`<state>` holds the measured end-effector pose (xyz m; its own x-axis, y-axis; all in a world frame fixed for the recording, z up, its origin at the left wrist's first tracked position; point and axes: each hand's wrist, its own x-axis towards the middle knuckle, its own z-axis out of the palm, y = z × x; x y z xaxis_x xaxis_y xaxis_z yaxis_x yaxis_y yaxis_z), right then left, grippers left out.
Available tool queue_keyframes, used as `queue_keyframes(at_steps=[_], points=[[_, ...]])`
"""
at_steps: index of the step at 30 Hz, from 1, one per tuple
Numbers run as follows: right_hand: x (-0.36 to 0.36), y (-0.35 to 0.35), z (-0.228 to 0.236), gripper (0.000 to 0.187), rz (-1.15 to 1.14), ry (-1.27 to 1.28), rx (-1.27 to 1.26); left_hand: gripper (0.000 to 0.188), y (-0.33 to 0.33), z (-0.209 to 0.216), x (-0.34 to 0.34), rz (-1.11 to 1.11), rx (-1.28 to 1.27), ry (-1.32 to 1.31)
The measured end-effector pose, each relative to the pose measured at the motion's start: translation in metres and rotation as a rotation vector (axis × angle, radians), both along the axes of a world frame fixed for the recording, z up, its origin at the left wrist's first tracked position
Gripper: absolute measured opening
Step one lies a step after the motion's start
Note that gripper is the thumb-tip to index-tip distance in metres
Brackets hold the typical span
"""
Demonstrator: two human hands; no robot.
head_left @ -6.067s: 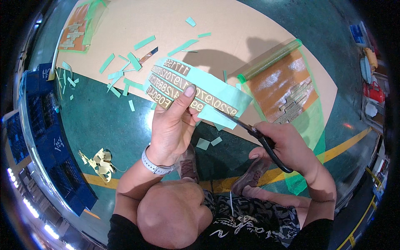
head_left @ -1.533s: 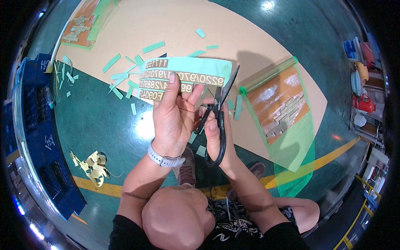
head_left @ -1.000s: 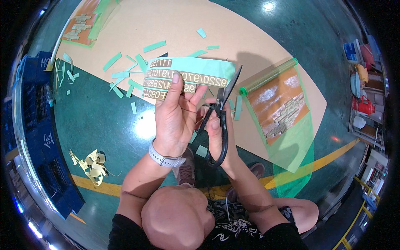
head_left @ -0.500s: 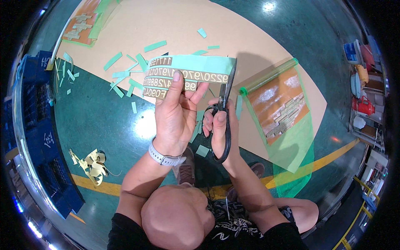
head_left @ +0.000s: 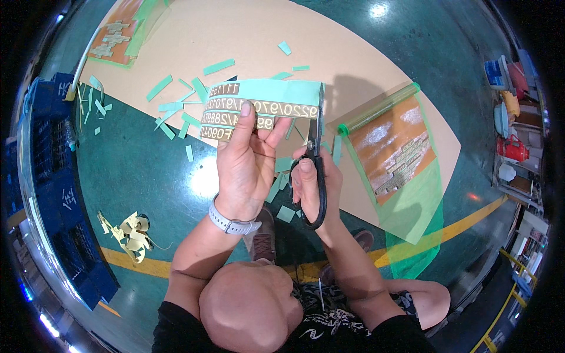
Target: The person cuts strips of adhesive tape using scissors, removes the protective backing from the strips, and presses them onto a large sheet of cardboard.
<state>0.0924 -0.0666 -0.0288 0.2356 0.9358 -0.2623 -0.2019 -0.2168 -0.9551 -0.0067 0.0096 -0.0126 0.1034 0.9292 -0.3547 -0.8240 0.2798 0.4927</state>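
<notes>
My left hand (head_left: 246, 167) is closed on a mint-green sheet (head_left: 282, 90), its thumb across the front. The sheet carries several tan strips with raised, mirror-reversed characters, set in stepped rows. My right hand (head_left: 331, 185) grips a pair of black-handled scissors (head_left: 321, 203), fingers and thumb through the handle loops. The scissors point away from me, and their blades stand nearly together, upright along the sheet's right edge. Whether the blades bite into the sheet is hard to make out. A pale watch (head_left: 233, 225) sits on my left wrist.
Mint-green offcuts (head_left: 170, 106) lie scattered on a large tan board (head_left: 235, 35) and the green floor. An orange-brown panel (head_left: 391, 138) with green film and tan strips rests at right; a similar panel (head_left: 118, 38) lies far left. Blue crates (head_left: 70, 212) line the left; peeled scraps (head_left: 132, 235) lie nearby.
The scissors have shifted slightly left, and their blades have come closer together and more upright. The sheet has moved a little left, its right edge now ending further left.
</notes>
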Motion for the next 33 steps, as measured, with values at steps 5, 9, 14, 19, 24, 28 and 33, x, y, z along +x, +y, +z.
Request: queue_keyframes(at_steps=[5,9,14,19,24,28,33], points=[[0.004,0.0,0.002,0.038,-0.006,0.003,-0.072,0.021,0.0,0.0,0.003,0.003,-0.001,-0.001],[0.008,-0.003,-0.001,0.034,0.006,0.017,-0.094,0.021,0.0,-0.005,0.001,0.008,-0.011,0.015],[0.024,-0.007,-0.013,0.034,0.111,0.13,0.031,0.022,0.006,-0.009,-0.009,-0.019,0.006,0.07],[0.09,-0.03,-0.018,0.045,0.409,-0.126,-0.05,0.02,0.022,-0.016,-0.022,-0.129,-0.029,0.185],[0.118,-0.028,0.038,0.067,0.627,-0.021,-0.185,0.021,0.028,-0.02,-0.03,-0.239,0.001,0.297],[0.117,-0.02,0.046,0.058,0.823,-0.234,-0.217,0.026,0.027,-0.015,-0.027,-0.3,0.028,0.319],[0.113,-0.016,0.042,0.055,0.782,-0.244,-0.221,0.026,0.025,-0.015,-0.02,-0.355,-0.006,0.292]])
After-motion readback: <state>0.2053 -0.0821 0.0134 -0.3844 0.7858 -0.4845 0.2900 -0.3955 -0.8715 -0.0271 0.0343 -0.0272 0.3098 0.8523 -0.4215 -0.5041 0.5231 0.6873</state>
